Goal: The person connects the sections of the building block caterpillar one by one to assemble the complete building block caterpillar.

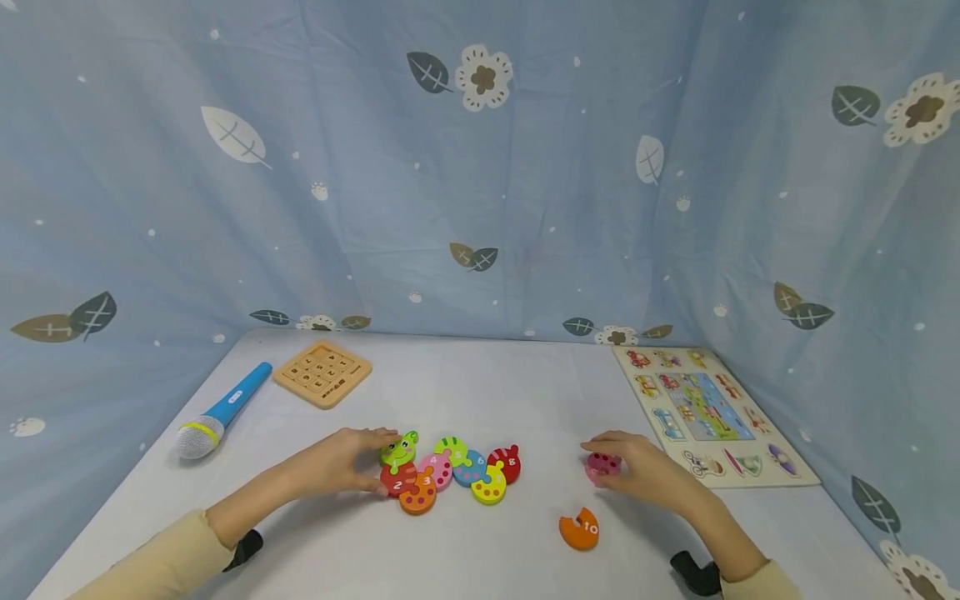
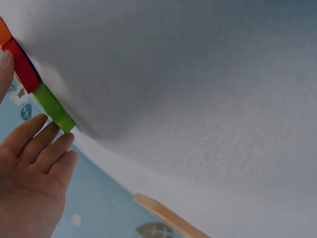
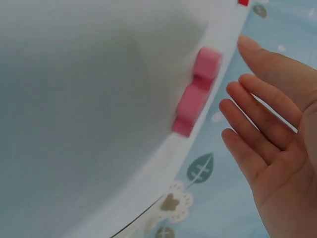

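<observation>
In the head view a row of joined, numbered wooden caterpillar puzzle pieces [image 1: 470,467] lies on the table, with a green smiling head [image 1: 398,450] at its left end. My left hand [image 1: 339,463] is at that end, thumb by the red piece [image 2: 22,67] marked 2 and fingertips at the green head's edge. Its fingers look relaxed in the left wrist view. To the right, a pink dotted piece [image 1: 602,465] lies apart from the row. My right hand [image 3: 277,134] is beside it, fingers loosely extended, with a gap showing in the right wrist view. An orange piece [image 1: 579,530] marked 10 lies nearer the front.
A blue toy microphone [image 1: 225,412] and a wooden number board [image 1: 322,374] lie at the back left. At the right is a flat picture puzzle board [image 1: 712,417]. Patterned blue cloth [image 1: 480,167] hangs behind the white table [image 1: 465,558].
</observation>
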Demonstrator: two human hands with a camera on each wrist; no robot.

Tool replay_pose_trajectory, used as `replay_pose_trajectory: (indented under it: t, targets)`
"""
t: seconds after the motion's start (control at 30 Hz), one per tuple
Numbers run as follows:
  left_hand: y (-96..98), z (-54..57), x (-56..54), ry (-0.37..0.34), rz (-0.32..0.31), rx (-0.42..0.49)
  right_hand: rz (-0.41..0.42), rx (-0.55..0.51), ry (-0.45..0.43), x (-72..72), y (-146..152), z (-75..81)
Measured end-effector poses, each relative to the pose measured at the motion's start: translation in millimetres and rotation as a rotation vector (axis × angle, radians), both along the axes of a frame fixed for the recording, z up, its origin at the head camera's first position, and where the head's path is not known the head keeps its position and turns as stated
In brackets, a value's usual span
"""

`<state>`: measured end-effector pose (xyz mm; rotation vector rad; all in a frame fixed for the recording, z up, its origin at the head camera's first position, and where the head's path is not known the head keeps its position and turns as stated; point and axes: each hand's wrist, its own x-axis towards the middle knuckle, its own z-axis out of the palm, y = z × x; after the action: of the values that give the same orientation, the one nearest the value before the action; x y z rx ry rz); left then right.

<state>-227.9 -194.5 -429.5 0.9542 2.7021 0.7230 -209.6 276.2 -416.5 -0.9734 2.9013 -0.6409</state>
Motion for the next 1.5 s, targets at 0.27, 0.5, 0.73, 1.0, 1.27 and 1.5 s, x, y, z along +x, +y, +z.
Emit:
replay_pose_trajectory:
  t: [0.27,0.5,0.73,1.0,1.27,1.5]
  targets:
    - [0.2,-0.9,0.7,0.001,0.003,0.005,-0.004,0.037,-0.028,-6.2,14,-3.0]
    - [-0.4,-1.5,1.3,-0.001,0.006,0.015,0.007,0.042,-0.013,-11.5,19,-8.2]
    - [0.1,-1.4,2.5,0.000,0.007,0.020,0.013,0.036,-0.016,-13.9,21,-11.7]
    - [-0.4,-4.3,2.7,0.015,0.009,0.016,0.006,0.036,-0.017,-13.9,18,-13.3]
    - [-0.9,-4.6,4.5,0.017,0.020,0.017,0.018,0.015,-0.043,-11.5,7,-11.0]
    - [-0.1,-2.6,5.7,0.025,0.010,0.021,0.036,0.023,-0.055,-10.5,-5,-7.0]
